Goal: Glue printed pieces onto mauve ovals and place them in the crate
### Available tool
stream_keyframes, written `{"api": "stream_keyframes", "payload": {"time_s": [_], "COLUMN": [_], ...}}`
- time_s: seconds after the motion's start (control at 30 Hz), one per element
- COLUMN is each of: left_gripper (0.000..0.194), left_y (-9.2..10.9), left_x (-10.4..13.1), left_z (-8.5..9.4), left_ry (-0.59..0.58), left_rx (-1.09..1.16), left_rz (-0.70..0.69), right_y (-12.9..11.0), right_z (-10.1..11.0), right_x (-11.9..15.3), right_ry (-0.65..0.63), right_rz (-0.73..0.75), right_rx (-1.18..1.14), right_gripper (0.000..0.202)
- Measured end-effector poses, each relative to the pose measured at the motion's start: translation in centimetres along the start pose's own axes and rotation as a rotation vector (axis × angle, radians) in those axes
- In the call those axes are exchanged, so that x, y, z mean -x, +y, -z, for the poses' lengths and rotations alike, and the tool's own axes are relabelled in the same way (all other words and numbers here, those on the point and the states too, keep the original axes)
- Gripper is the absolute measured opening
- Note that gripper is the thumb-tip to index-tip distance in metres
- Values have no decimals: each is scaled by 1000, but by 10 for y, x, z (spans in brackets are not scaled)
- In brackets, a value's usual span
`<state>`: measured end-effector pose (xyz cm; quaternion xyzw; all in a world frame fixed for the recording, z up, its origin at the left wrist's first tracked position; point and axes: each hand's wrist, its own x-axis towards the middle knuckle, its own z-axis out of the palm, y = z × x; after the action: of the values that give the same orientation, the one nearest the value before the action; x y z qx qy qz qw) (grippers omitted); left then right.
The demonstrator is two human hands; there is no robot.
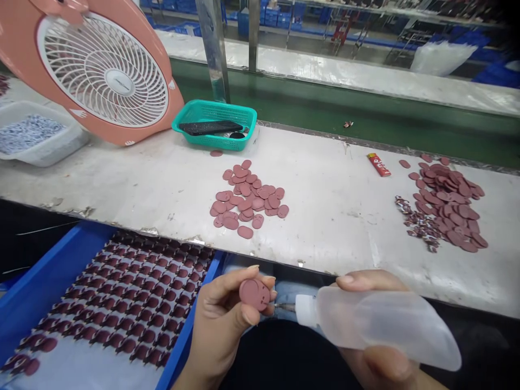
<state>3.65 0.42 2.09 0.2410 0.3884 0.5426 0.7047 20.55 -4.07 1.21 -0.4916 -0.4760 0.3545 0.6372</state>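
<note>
Between the fingers and thumb of my left hand (pixel 221 311) is a small stack of reddish-brown oval discs (pixel 254 294), the front one with small holes along its right side. My right hand (pixel 377 325) is wrapped round a translucent squeeze bottle (pixel 377 322) with a white cap and a thin metal nozzle (pixel 285 307). The bottle lies on its side in the hand, nozzle pointing left at the discs' edge. Whether the tip touches them I cannot tell. A loose pile of similar discs (pixel 246 203) lies on the white worktop beyond my hands.
Lower left, a blue crate (pixel 179 346) holds rows of dark red pieces. A pink fan (pixel 170 70), a white tray (pixel 52 154) and a teal basket (pixel 215 142) stand on the worktop (pixel 325 216). On the right are a red lighter (pixel 378 164), another disc pile (pixel 455 206) and small shiny parts (pixel 420 225).
</note>
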Motion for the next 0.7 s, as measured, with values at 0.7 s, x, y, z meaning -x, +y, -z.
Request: {"api": "stream_keyframes", "payload": {"time_s": [0.7], "left_gripper": [35], "left_y": [1], "left_x": [1], "left_z": [-3], "left_ry": [67], "left_rx": [-27], "left_rz": [5], "right_y": [-11], "right_z": [-8], "right_x": [-10], "right_ry": [24], "right_rz": [98], "right_rx": [1], "right_gripper": [40]}}
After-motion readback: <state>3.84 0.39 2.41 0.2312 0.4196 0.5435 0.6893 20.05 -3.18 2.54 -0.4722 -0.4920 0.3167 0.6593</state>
